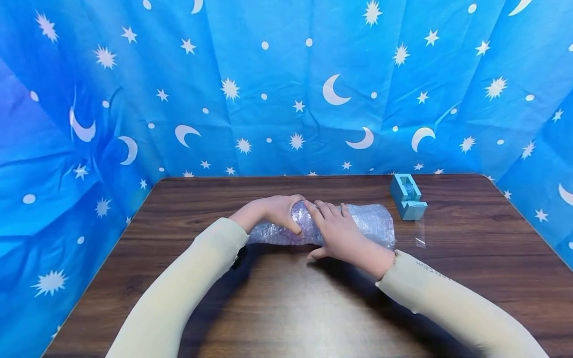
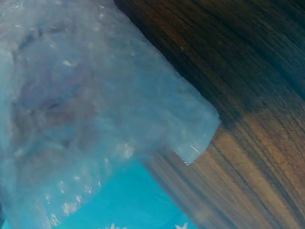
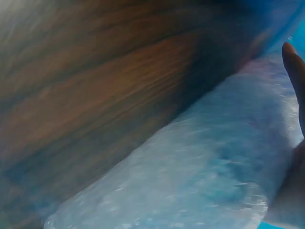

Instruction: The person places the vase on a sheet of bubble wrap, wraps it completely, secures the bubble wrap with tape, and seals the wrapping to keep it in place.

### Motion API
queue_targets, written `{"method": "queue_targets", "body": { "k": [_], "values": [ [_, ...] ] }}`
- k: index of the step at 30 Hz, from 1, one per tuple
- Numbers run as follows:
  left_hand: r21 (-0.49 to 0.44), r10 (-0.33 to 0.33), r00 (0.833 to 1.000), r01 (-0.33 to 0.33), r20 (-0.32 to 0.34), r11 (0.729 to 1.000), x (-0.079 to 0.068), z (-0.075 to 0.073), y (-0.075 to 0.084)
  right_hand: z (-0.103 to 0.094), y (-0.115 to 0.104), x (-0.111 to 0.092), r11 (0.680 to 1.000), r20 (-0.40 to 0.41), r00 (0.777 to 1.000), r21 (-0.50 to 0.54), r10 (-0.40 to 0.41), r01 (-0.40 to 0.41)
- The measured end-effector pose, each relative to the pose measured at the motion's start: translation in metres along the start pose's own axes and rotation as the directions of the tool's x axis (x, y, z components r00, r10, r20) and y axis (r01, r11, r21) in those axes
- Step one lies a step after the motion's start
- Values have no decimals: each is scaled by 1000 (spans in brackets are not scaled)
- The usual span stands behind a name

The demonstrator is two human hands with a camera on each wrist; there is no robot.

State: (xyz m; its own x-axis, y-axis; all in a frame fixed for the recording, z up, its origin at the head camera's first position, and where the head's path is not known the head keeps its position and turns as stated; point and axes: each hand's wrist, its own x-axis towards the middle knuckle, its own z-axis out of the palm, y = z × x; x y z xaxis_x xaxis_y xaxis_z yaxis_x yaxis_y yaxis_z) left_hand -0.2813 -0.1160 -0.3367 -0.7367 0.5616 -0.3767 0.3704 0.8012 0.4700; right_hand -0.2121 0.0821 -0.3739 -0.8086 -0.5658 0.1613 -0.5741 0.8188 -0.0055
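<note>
A long bundle of clear bubble wrap (image 1: 372, 223) lies across the wooden table in the head view, with something purplish showing faintly through its layers. My left hand (image 1: 276, 211) grips its left half, thumb on the near side and fingers over the far side. Flat on the top, right of the middle, rests my right hand (image 1: 339, 232), fingers extended and thumb spread toward me. In the left wrist view the loose end of the bubble wrap (image 2: 143, 90) flares out over the table. The right wrist view has the bubble wrap (image 3: 190, 167) beside a finger (image 3: 294, 78).
A light blue tape dispenser (image 1: 408, 197) stands right of the bundle, toward the back. From its front hangs a strip of clear tape (image 1: 420, 237). Behind the wooden table (image 1: 286, 308) hangs a blue cloth (image 1: 286, 114) with white moons and stars.
</note>
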Motion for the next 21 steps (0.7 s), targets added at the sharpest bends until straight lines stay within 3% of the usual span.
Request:
{"method": "queue_targets", "body": {
  "k": [6, 21],
  "values": [
    [-80, -10, 999, 14, 43, 997, 7, -3, -7, 5, 5, 11, 999, -20, 1000, -49, -2, 1],
    [-92, -59, 991, 70, 116, 993, 15, -14, -16, 12, 24, 32, 995, -23, 997, -71, -77, 75]
  ]
}}
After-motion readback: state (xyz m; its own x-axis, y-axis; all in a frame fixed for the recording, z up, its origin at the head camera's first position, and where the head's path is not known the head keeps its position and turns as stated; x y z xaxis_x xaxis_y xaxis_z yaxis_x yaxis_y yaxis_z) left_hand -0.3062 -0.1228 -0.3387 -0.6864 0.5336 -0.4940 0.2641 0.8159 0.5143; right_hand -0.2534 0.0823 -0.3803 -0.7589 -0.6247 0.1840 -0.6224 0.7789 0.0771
